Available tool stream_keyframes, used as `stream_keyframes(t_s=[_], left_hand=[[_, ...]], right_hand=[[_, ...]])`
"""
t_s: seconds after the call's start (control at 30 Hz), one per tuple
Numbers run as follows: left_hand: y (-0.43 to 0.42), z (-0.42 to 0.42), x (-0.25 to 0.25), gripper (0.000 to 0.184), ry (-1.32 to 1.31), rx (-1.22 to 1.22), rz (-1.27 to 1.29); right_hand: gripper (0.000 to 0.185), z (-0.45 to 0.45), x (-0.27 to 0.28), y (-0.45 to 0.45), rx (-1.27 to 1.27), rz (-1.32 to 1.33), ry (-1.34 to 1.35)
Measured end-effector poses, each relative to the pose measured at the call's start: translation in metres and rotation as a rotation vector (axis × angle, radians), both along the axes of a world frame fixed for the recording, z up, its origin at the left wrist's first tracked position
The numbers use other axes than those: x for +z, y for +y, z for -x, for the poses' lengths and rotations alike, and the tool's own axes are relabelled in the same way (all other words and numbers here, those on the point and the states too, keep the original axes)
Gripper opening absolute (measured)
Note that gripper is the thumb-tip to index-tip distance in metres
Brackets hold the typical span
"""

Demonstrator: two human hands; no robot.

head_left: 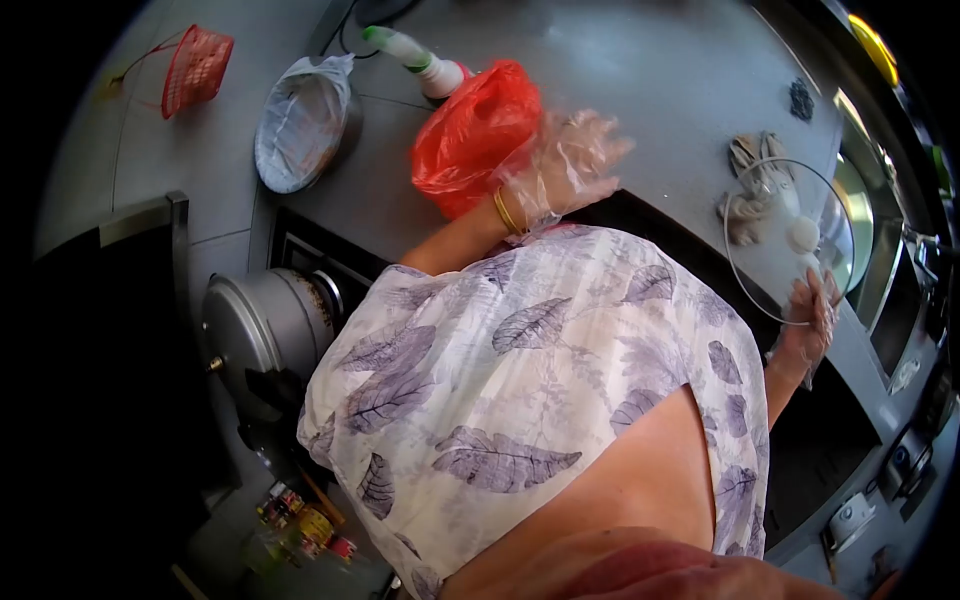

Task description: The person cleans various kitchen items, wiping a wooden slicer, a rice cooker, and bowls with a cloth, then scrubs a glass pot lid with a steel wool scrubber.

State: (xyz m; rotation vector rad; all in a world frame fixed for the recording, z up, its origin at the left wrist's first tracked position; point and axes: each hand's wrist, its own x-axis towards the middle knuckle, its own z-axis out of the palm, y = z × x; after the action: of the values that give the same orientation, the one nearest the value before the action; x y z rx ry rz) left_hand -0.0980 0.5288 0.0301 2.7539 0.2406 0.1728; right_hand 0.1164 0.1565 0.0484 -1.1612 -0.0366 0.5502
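Holding the glass lid [803, 234] near its rim, your right hand [809, 318] should grip firmly, because the plastic glove [807, 374] may slip; your left hand [574, 160] is wide.

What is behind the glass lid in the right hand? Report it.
Through the glass lid you can see crumpled grey gloves or cloths and part of the grey countertop. Whatever sits directly behind its white knob or the right hand is covered.

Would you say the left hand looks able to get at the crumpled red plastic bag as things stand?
Probably yes: the left hand, in a clear plastic glove, is open beside the red bag, with nothing seen blocking the way.
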Motion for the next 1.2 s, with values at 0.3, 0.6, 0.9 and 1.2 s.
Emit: stream_keyframes(t_s=[0.3,0.6,0.9,1.2], left_hand=[[-0.009,0.109,-0.005,0.059,0.663,0.436,-0.009],[0.091,0.193,-0.140,0.063,-0.214,1.097,0.230],[0.201,0.106,-0.116,0.025,0.349,0.806,-0.165],[0.148,0.169,-0.047,0.033,0.348,0.513,0.418]], right_hand=[[0.053,-0.031,-0.007,0.008,0.112,0.003,-0.064],[0.055,-0.059,-0.021,0.015,0.156,-0.040,-0.034],[0.052,-0.044,-0.026,-0.007,0.008,-0.075,-0.029],[0.045,0.013,-0.019,-0.049,-0.261,-0.020,0.003]])
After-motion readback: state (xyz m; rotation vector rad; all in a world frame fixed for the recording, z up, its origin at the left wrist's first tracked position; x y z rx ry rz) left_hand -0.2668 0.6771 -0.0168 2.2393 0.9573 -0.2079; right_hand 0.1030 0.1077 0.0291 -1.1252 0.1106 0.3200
